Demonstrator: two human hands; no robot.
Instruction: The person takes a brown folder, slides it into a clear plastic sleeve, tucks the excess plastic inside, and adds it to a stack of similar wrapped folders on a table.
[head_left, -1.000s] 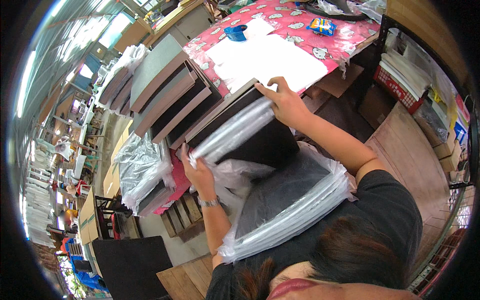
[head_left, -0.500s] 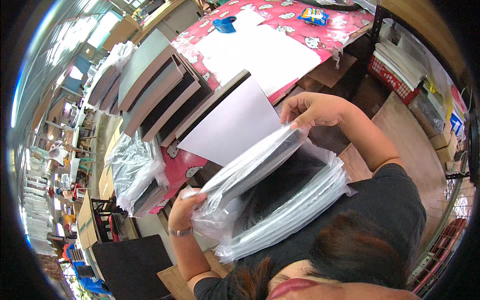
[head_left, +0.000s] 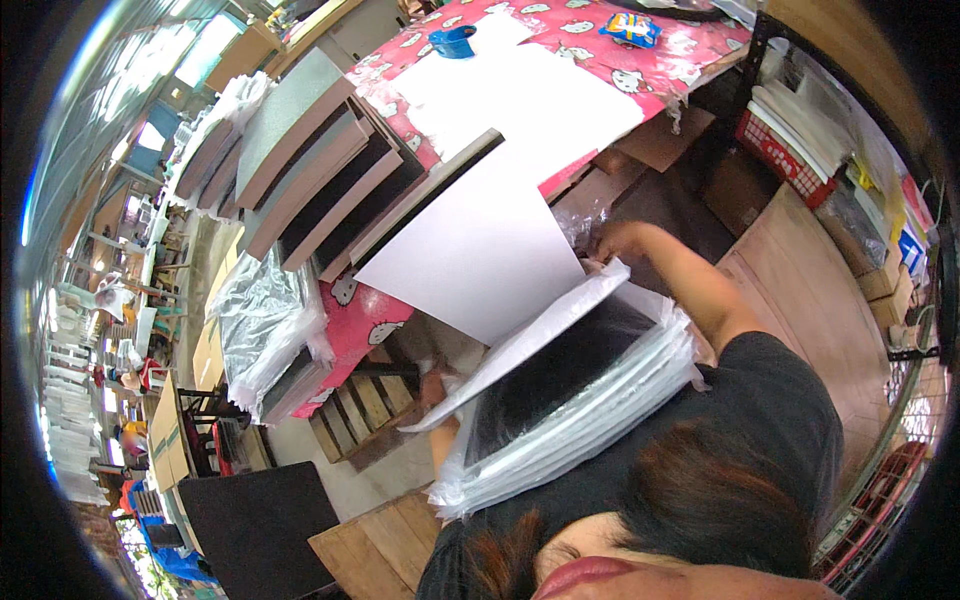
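Note:
A pale flat panel [head_left: 530, 340] is tilted in front of me, its long edge running from lower left to upper right. My left hand [head_left: 432, 388] is by its left end; the fingers are blurred and partly hidden. At the far right corner my right hand [head_left: 622, 240] is closed, fingers curled by crumpled clear plastic [head_left: 580, 226]. Between the panel and my body is a stack of plastic-wrapped panels [head_left: 585, 425], with a dark panel face [head_left: 560, 370] on top. A large white sheet [head_left: 480, 265] lies just beyond, at the table's near edge.
Stacked thick boards [head_left: 300, 150] stand at the left of the table, whose pink cloth [head_left: 690, 65] is patterned. Plastic-covered boards [head_left: 265, 320] are beside them. A blue tape roll [head_left: 453, 42] and a blue packet [head_left: 632, 30] lie farther back. A red basket [head_left: 790, 150] stands at right.
The plastic-covered panel between my hands has dropped lower, and a pale face shows in its place. My left hand has moved right, partly behind it; my right hand has moved down.

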